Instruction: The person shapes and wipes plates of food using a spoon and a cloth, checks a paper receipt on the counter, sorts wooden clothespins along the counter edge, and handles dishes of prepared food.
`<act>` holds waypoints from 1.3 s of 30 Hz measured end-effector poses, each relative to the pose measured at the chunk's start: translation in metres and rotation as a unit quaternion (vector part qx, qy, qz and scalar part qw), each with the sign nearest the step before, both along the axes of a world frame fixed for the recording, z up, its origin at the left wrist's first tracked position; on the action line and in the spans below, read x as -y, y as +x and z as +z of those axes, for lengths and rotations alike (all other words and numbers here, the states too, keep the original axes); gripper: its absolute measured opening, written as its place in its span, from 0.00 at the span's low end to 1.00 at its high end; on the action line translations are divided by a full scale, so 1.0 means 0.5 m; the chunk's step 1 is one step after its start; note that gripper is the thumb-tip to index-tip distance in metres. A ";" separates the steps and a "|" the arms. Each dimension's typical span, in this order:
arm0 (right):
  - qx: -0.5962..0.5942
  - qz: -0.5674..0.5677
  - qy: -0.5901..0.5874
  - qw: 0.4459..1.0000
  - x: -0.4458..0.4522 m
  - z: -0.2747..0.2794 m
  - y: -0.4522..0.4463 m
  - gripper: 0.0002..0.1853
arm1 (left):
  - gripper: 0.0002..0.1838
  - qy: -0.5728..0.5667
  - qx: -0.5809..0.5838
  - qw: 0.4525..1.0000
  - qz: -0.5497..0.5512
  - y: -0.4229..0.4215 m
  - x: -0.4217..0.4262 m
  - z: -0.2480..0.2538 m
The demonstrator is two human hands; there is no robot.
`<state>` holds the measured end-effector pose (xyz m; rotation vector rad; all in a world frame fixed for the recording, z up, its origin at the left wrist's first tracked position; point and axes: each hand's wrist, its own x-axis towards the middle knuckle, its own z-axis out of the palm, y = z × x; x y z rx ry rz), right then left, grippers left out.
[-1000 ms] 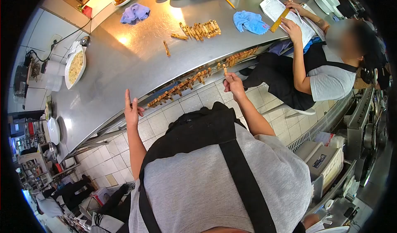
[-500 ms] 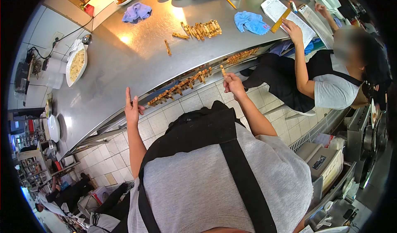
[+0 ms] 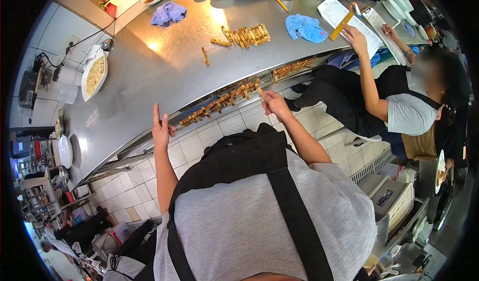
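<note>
My right hand (image 3: 275, 105) is closed on a wooden clothespin (image 3: 259, 87), held upright at the counter's front edge. Just left of it, a row of clothespins (image 3: 219, 103) runs along the rail below the edge. My left hand (image 3: 162, 129) rests at the edge of the steel counter (image 3: 149, 81), index finger stretched out and nothing in it. On the counter top lie a group of clothespins (image 3: 248, 35) side by side and a single clothespin (image 3: 205, 55). More clothespins (image 3: 293, 69) hang along the rail to the right.
At the right a seated person (image 3: 394, 91) holds a yellow ruler (image 3: 341, 26) on a paper sheet (image 3: 344, 19). A blue cloth (image 3: 306, 28) and a purple cloth (image 3: 168, 13) lie on the counter. A dish of food (image 3: 95, 76) stands at the left.
My right hand has moved left with the clothespin, up to the end of the row. My left hand has stayed nearly still. The seated person's other hand has moved over to a clipboard.
</note>
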<state>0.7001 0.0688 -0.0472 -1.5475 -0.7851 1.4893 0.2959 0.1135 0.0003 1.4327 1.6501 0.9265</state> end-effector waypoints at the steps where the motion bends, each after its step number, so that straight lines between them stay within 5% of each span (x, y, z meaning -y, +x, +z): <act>1: -0.007 -0.036 0.000 0.999 -0.001 -0.006 -0.001 0.12 | 0.33 -0.006 -0.001 1.000 0.001 0.001 0.001 0.005; 3: -0.021 -0.108 0.000 0.994 -0.002 -0.016 -0.002 0.13 | 0.33 -0.054 0.001 0.999 0.001 0.003 0.003 0.016; 13: -0.017 0.040 -0.011 0.999 0.000 -0.005 -0.023 0.13 | 0.33 -0.029 0.016 0.999 0.004 0.009 0.007 0.017; 20: -0.033 -0.119 -0.005 0.992 0.010 -0.020 0.004 0.14 | 0.33 -0.026 0.018 0.999 0.010 0.003 0.003 0.004; 32: -0.057 0.009 -0.009 0.998 -0.033 -0.043 -0.030 0.12 | 0.34 -0.025 0.002 1.000 0.006 0.007 0.004 0.009; 35: -0.019 0.029 -0.031 0.999 -0.038 -0.049 -0.016 0.14 | 0.34 -0.012 -0.004 1.000 0.010 0.004 0.003 0.000; 37: 0.225 0.038 0.082 0.970 -0.042 -0.058 0.003 0.15 | 0.34 -0.018 -0.011 1.000 0.012 0.003 0.004 0.003; 39: 0.463 0.025 0.223 0.857 -0.038 -0.034 0.019 0.15 | 0.34 -0.043 -0.019 0.999 0.009 0.002 0.004 0.010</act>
